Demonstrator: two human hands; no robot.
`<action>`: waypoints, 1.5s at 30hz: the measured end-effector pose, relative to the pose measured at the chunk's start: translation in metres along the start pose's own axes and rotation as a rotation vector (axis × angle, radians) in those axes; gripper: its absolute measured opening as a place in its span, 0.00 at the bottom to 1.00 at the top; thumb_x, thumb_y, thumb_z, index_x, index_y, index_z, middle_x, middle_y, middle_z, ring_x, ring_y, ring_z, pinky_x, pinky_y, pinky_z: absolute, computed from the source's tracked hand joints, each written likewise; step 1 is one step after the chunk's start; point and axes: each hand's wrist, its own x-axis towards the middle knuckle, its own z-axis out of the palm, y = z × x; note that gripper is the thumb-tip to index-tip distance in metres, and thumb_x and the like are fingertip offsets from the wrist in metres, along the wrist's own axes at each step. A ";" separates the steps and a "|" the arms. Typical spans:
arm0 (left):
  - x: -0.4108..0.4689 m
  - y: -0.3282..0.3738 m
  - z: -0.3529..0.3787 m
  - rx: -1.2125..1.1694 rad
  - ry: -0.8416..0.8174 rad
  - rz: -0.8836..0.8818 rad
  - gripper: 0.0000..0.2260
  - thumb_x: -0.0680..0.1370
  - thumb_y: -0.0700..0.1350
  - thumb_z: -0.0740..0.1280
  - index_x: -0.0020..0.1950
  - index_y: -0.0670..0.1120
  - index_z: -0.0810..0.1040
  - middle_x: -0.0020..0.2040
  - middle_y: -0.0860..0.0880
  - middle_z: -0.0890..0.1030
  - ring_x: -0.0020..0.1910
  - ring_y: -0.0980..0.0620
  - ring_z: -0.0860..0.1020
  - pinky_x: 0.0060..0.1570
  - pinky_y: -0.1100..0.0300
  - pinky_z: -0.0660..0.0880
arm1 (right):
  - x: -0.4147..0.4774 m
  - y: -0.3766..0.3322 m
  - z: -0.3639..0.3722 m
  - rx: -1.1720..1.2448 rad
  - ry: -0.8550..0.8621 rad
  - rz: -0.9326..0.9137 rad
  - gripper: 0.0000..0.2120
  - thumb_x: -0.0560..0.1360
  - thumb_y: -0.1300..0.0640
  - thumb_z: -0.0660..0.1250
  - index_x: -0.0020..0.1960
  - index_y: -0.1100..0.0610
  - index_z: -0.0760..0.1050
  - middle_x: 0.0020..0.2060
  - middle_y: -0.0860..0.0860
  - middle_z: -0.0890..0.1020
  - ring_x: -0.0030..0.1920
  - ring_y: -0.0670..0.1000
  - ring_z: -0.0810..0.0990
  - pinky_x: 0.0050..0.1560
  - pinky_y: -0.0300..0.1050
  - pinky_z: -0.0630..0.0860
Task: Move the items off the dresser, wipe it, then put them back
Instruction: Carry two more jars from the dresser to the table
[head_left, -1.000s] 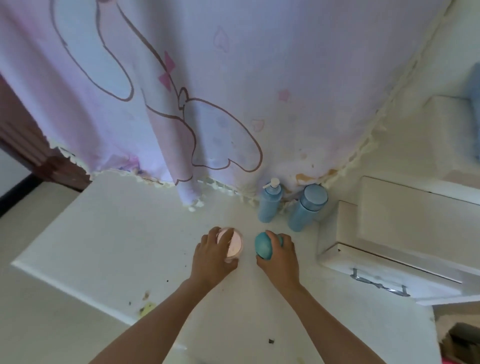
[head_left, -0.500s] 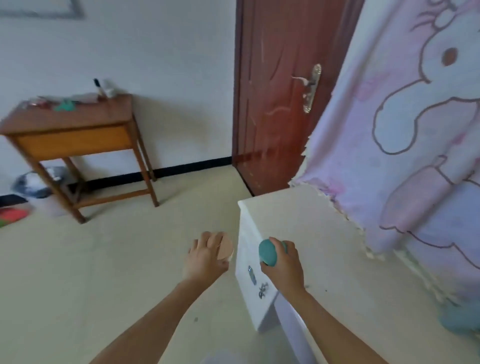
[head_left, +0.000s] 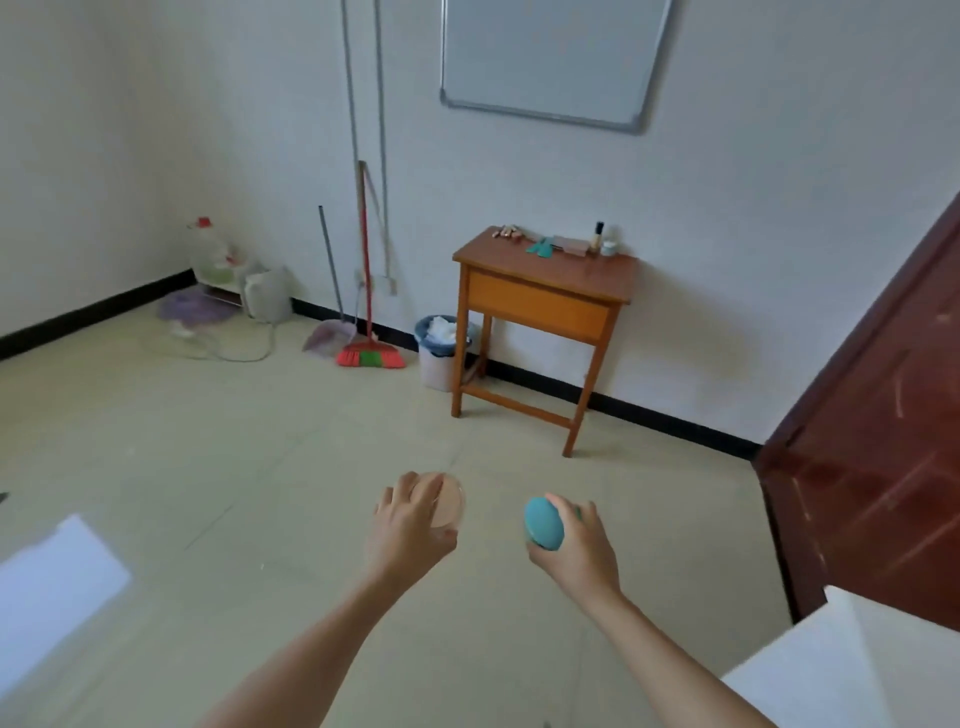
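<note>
The round pink jar (head_left: 448, 503) sits in the left hand (head_left: 410, 525), fingers curled over its top and thumb under its rim; the teal jar (head_left: 543, 523) is in the right hand (head_left: 576, 545), wrapped by fingers and thumb. Both are held in the air over the floor (head_left: 208, 457), side by side and apart. Half a second ago the jars were at the white dresser's (head_left: 852, 670) near edge, with the curtain filling the right; now the view has swung left, the curtain is gone, and only a corner of the dresser shows at lower right, behind and to the right of the right forearm. The grips have not changed. The brown door (head_left: 883, 467) has slid to the right edge. The wooden side table (head_left: 545, 275) now stands straight ahead against the wall, bearing a small dark-capped bottle (head_left: 598, 236) and a few small items too blurred to name. Left of it stand a lined bin (head_left: 439, 358), a red broom (head_left: 370, 357) and a dustpan (head_left: 330, 338). Nothing lies on the floor between hands and table. A whiteboard (head_left: 545, 57) hangs above; the walls are white, the floor pale tile
</note>
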 end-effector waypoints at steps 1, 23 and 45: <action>0.006 -0.007 -0.005 -0.002 0.012 -0.027 0.28 0.69 0.49 0.68 0.69 0.53 0.65 0.68 0.51 0.65 0.63 0.47 0.66 0.60 0.57 0.66 | 0.011 -0.008 0.005 0.000 -0.012 -0.024 0.29 0.68 0.50 0.70 0.67 0.47 0.65 0.56 0.49 0.68 0.56 0.49 0.72 0.46 0.38 0.69; 0.311 0.010 0.035 -0.079 0.048 -0.152 0.27 0.69 0.48 0.69 0.67 0.53 0.67 0.65 0.50 0.66 0.61 0.48 0.67 0.58 0.57 0.65 | 0.345 -0.009 -0.003 -0.022 -0.075 -0.150 0.30 0.69 0.51 0.71 0.67 0.49 0.64 0.57 0.49 0.67 0.53 0.48 0.72 0.49 0.40 0.75; 0.695 0.091 0.143 -0.134 -0.084 0.140 0.26 0.70 0.51 0.69 0.66 0.53 0.68 0.64 0.50 0.69 0.60 0.47 0.68 0.53 0.57 0.70 | 0.650 0.065 -0.056 -0.067 0.076 0.140 0.30 0.69 0.48 0.70 0.68 0.46 0.62 0.59 0.47 0.67 0.53 0.44 0.69 0.47 0.34 0.67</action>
